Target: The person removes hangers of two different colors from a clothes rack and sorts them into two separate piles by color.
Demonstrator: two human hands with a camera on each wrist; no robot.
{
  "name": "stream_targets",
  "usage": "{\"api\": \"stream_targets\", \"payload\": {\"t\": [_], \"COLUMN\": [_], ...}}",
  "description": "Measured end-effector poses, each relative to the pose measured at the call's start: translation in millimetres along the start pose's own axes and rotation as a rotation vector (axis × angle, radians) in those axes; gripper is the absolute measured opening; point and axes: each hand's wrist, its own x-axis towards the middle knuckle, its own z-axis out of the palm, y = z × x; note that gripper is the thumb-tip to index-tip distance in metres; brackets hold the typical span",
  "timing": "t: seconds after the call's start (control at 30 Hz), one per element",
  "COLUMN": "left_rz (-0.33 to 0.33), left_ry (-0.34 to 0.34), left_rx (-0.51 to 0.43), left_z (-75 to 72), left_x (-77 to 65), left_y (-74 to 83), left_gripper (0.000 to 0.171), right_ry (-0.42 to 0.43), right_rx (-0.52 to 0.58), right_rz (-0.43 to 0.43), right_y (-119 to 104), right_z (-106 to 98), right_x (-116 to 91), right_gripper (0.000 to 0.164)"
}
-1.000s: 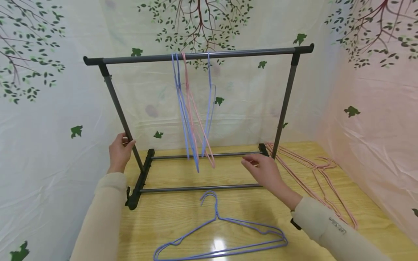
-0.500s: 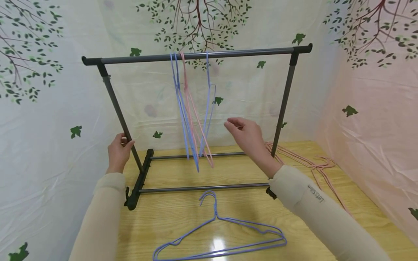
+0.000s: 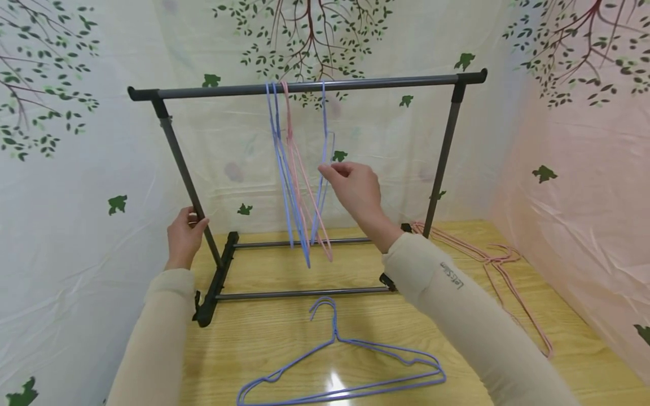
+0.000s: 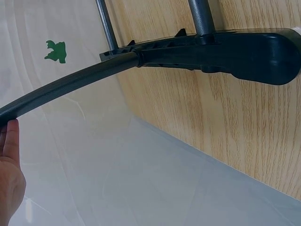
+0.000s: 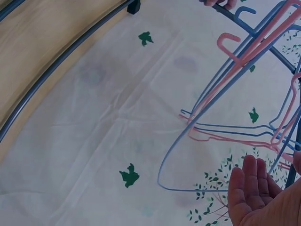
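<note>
While our left hand (image 3: 187, 238) grips the left rack post (image 3: 180, 158) between thumb and fingers, our right hand (image 3: 358, 189) sits beside the rightmost blue hanger (image 3: 324, 110), fingers together and loosely bent; we cannot tell whether they touch it. That hanger hangs from the top bar (image 3: 391, 83), right of a pink hanger (image 3: 289, 124).
</note>
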Motion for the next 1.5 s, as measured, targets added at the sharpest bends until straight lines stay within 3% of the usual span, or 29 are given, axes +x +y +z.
{"api": "stream_targets", "payload": {"t": [0.2,0.47,0.93,1.1,1.37,1.5], "left_rz": [0.006,0.001,-0.012,-0.003,-0.004,-0.001], "left_ry": [0.004,0.015,0.006,0.019,0.016,0.011], "left_rx": [0.004,0.014,-0.001,0.008,0.002,0.000], "left_z": [0.2,0.1,-0.8,-0.4,-1.0,-0.9], "left_x": [0.4,-1.1,-2.4,-1.6,-1.6,-2.2], "left_y": [0.6,3.1,0.6,-1.0,-2.3,-1.0], "left_gripper": [0.048,0.045,0.047,0.046,0.045,0.046], "right_ry": [0.003,0.006,0.126,0.187,0.306,0.347], "right_rx": [-0.027,-0.014,-0.050,-0.112,-0.176,-0.195], "right_rz": [0.027,0.039,0.058,0.021,-0.128,-0.162], "right_y": [-4,0,13,19,28,33], "right_z": [5,5,-12,-20,-32,-41], "right_x": [2,5,14,16,20,21], "right_gripper": [0.046,0.035,0.026,0.027,0.027,0.027]}}
